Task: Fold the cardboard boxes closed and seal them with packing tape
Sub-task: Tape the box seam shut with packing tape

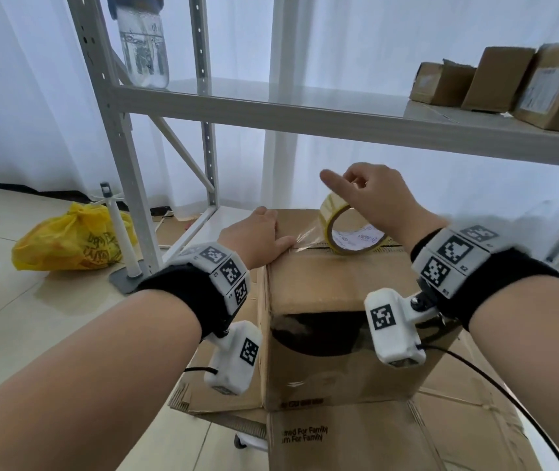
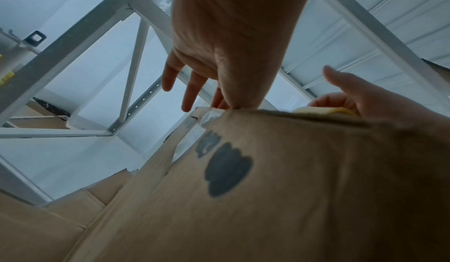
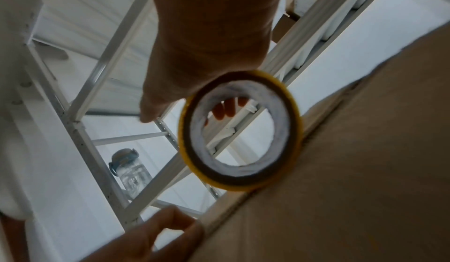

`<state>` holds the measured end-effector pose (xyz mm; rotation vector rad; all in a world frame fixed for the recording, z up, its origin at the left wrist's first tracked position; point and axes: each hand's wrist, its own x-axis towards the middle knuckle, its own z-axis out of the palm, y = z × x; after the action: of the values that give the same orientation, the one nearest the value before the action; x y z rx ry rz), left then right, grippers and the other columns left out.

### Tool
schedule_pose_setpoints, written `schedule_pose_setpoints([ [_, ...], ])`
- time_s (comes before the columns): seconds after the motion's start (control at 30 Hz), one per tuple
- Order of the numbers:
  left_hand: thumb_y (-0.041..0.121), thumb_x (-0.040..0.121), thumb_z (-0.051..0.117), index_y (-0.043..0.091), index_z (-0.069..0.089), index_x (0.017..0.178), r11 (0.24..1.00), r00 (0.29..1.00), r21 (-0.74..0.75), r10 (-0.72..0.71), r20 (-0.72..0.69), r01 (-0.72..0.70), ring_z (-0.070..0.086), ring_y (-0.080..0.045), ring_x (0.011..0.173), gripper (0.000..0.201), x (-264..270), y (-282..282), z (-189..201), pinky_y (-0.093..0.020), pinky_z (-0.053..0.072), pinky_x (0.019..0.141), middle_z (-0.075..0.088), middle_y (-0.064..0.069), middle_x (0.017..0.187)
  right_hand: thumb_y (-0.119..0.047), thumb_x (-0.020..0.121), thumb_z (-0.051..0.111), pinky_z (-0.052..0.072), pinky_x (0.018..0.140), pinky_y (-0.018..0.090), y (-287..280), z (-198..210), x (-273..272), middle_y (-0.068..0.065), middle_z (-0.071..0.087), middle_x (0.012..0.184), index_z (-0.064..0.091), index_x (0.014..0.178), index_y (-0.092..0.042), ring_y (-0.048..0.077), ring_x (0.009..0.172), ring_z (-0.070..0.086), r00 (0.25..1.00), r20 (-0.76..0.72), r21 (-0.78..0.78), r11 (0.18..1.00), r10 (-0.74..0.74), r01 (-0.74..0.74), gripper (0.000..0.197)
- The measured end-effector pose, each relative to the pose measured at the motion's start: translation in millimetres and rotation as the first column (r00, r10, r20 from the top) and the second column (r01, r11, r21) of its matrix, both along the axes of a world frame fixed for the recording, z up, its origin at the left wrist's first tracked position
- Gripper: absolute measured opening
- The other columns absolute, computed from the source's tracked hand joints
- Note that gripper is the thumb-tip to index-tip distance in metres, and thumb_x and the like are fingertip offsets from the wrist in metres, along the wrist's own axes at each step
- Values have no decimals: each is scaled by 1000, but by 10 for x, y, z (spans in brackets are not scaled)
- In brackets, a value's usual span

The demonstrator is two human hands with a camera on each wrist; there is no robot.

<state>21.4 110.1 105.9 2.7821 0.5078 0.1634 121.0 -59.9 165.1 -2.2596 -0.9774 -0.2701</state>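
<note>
A brown cardboard box [image 1: 336,287] stands in front of me with its top flaps folded shut. My right hand [image 1: 370,195] grips a yellow-edged roll of clear packing tape [image 1: 342,229] standing on edge on the box top, index finger pointing out. A clear strip of tape [image 1: 308,237] runs left from the roll along the top seam. My left hand [image 1: 259,237] lies flat on the box's left top edge, thumb pressing the strip's end. The right wrist view looks through the roll [image 3: 239,131] beside the box [image 3: 353,170]. In the left wrist view the fingers [image 2: 190,93] reach past the box [image 2: 268,189] corner.
The box stands on flattened cardboard [image 1: 366,436]. A white metal shelf rack [image 1: 305,110] stands right behind it, with several sealed boxes [image 1: 509,83] at upper right and a clear water bottle [image 1: 142,49] at upper left. A yellow plastic bag [image 1: 67,239] lies on the tiled floor at left.
</note>
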Motion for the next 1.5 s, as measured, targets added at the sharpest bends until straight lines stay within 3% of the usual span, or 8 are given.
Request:
schedule_pose_setpoints([
  [0.37, 40, 92, 55, 6, 46, 120, 983, 996, -181, 44, 82, -28, 45, -18, 100, 45, -121, -83, -4, -25, 33, 84, 44, -9, 123, -58, 79, 66, 41, 102, 30, -242, -213, -74, 1, 57, 129, 49, 139, -21, 15, 117, 53, 991, -133, 93, 996, 28, -16, 72],
  [0.53, 24, 98, 49, 7, 49, 124, 936, 983, -350, 86, 163, -24, 43, -14, 107, 31, -297, -77, -22, -15, 27, 81, 46, 0, 124, -57, 77, 58, 38, 101, 51, -475, -417, 0, 2, 61, 115, 62, 93, -32, 29, 113, 54, 957, -190, -168, 968, -220, 189, 30],
  [0.7, 34, 97, 45, 27, 37, 137, 736, 961, -668, 248, 119, -108, 57, -30, 104, 41, -299, -247, -89, -47, 56, 79, 47, -10, 126, -85, 56, 40, 29, 109, 54, -550, -518, 75, 9, 40, 147, 30, 145, -36, 35, 135, 35, 859, -348, -324, 908, -374, 264, 102],
  [0.8, 31, 99, 41, 28, 23, 146, 628, 960, -770, 269, 78, -114, 58, -22, 91, 50, -291, -353, -53, -36, 52, 66, 50, -4, 122, -75, 75, 45, 34, 101, 41, -566, -450, 37, 11, 36, 150, 26, 150, -21, 31, 135, 36, 833, -392, -278, 914, -390, 297, 94],
  [0.97, 31, 101, 38, 19, 30, 147, 797, 962, -594, 233, 142, -106, 47, -26, 119, 49, -283, -338, 55, -32, 40, 91, 43, -7, 138, -67, 81, 48, 40, 83, 35, -625, -370, -99, 9, 52, 133, 44, 136, -12, 28, 119, 50, 817, -381, -308, 893, -433, 329, 78],
  [1.13, 30, 103, 32, 17, 19, 152, 880, 988, -468, 129, 81, -77, 24, -21, 141, 52, -442, -284, -51, -26, 19, 109, 23, -5, 156, -51, 87, 51, 18, 114, 52, -569, -399, -365, 13, 32, 150, 17, 150, -20, 34, 139, 28, 881, -210, -357, 872, -425, 335, 79],
  [1.33, 42, 102, 26, 22, 11, 153, 979, 993, -192, -87, -78, 71, -6, -15, 147, 56, -503, -216, -31, -38, -3, 118, -5, 5, 160, 8, 81, 46, 26, 113, 37, -361, -303, -558, 7, 26, 154, 27, 150, -28, 27, 141, 23, 996, 90, -32, 999, -12, 15, 80],
  [1.5, 53, 99, 21, 25, -4, 152, 992, 968, -92, -107, -228, 88, -6, -14, 147, 65, -489, -191, -30, -42, -3, 118, -11, 8, 159, -46, 89, 57, 41, 83, 31, -238, -125, -590, 4, 46, 116, 47, 122, -15, 19, 102, 48, 988, -149, 99, 994, -38, 53, 46],
])
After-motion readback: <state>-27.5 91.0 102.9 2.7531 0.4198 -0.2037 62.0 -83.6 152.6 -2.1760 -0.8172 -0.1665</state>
